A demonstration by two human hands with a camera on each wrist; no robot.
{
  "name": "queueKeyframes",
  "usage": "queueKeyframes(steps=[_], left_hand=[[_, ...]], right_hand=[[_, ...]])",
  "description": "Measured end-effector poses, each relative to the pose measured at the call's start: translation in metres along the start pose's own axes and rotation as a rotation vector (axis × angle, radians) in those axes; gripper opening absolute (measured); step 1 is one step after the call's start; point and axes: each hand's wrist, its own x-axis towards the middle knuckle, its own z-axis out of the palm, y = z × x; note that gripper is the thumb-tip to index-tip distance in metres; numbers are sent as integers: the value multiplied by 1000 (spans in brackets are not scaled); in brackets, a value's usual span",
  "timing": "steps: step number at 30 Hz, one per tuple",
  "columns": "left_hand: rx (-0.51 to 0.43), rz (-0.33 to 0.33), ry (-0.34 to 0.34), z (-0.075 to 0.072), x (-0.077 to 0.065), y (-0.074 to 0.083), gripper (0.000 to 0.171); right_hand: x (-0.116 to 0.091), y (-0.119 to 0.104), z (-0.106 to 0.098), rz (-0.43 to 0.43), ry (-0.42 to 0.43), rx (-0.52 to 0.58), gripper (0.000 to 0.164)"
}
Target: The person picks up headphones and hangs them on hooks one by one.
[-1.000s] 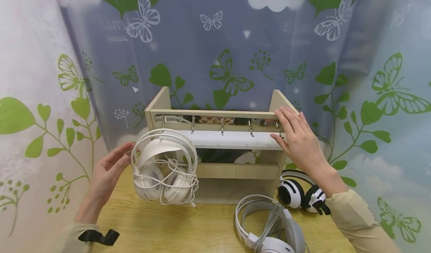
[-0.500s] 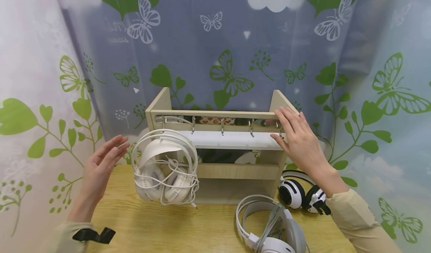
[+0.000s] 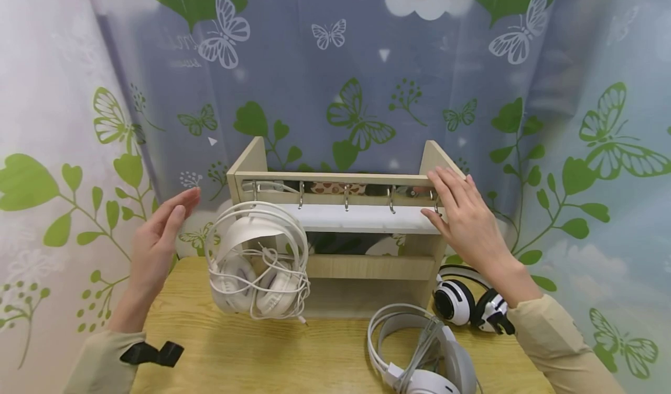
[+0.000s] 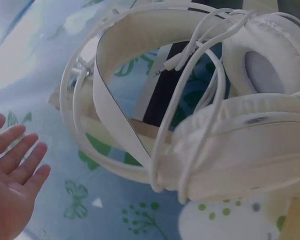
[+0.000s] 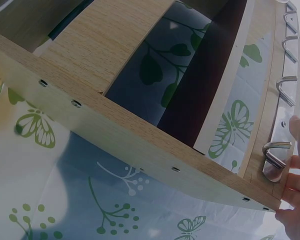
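White headphones (image 3: 257, 266), wrapped in their own white cable, hang at the left end of a wooden desk shelf (image 3: 367, 267). To their left, my left hand (image 3: 159, 234) is held in the air with straight fingers, apart from them. The left wrist view shows that hand (image 4: 15, 175) beside the looped headband. My right hand (image 3: 466, 219) rests on the shelf's upper right corner, fingers extended over the top rail and thumb in front. In the right wrist view its fingertips (image 5: 292, 182) touch the rail's end near a metal hook (image 5: 276, 154).
Several metal hooks (image 3: 346, 197) line the top rail. White-grey headphones (image 3: 427, 379) lie on the wooden table (image 3: 251, 362) at the front right. Black-and-white headphones (image 3: 456, 302) lie beside the shelf's right side. A printed curtain (image 3: 314, 62) hangs behind.
My left hand has moved away from the hanging headphones to the left, then its fingers have risen a little. The right hand stays on the shelf corner; the headphones hang almost unmoved.
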Motion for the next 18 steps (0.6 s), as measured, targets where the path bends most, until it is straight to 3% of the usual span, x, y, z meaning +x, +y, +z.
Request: queueKeyframes(steps=[4,11,18], left_hand=[[162,37,-2,7,9,10,37],[265,91,-16,19,24,21,41],[377,197,-129,30,38,25,44]], right_hand=[[0,0,0,-1,1,-1,71],[1,0,0,0,1,2,71],[0,1,0,-4,-2,-1,70]])
